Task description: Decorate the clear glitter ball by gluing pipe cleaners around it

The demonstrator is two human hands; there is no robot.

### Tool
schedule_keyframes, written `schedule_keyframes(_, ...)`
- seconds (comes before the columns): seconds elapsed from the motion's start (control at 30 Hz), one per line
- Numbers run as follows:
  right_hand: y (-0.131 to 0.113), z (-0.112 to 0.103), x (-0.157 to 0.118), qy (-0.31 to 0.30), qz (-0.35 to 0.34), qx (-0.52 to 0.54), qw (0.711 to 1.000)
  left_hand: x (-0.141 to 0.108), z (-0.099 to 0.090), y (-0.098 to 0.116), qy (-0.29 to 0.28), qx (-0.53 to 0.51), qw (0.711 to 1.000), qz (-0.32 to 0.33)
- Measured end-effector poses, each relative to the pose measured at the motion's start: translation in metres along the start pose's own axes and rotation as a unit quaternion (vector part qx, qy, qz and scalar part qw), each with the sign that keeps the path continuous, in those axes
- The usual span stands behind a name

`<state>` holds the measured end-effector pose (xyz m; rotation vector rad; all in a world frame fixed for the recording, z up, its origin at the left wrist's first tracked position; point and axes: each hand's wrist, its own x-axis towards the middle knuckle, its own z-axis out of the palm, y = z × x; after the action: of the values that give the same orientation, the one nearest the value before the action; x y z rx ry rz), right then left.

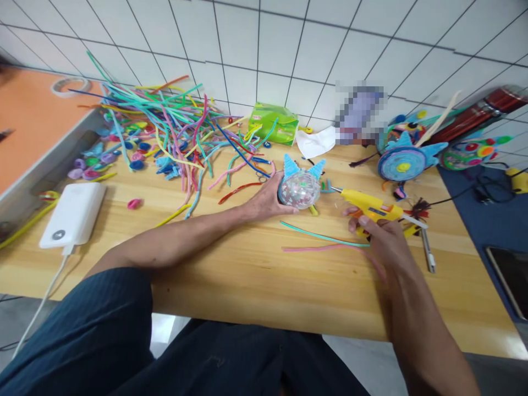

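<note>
Where table ends, floor seems grey.

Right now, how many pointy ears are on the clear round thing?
2: one light-blue fuzzy triangular ear at upper left, the other ear at upper right of the clear round thing.

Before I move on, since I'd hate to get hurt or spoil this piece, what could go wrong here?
The yellow glue gun in the right hand points toward the clear dome; if its nozzle is hot, it might burn the left hand gripping the dome. A drip could also mark the green pipe cleaner or pink pipe cleaner lying close by.
</note>
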<state>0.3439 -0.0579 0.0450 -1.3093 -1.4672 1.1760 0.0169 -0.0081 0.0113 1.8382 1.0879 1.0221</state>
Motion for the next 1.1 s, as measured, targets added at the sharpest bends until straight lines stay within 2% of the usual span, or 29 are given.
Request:
schedule_keyframes(0.1,0.001,-0.001,0.001,0.016,-0.007,0.003,1.0,0.001,0.001,0.0,0.007,-0.009,1.0,0.003)
schedule_keyframes(0.6,-0.001,0.003,-0.005,0.003,-0.035,-0.005,0.999,0.006,0.003,-0.015,0.003,0.008,1.0,0.027)
schedule_keyframes(0.9,-0.003,0.008,-0.003,0.033,-0.051,0.026,0.998,0.006,0.006,-0.015,0.02,0.033,0.999,0.032)
schedule_keyframes(1.1,0.001,0.005,-0.004,0.016,-0.061,-0.011,0.998,0.007,0.007,-0.017,0.021,0.032,0.999,0.027)
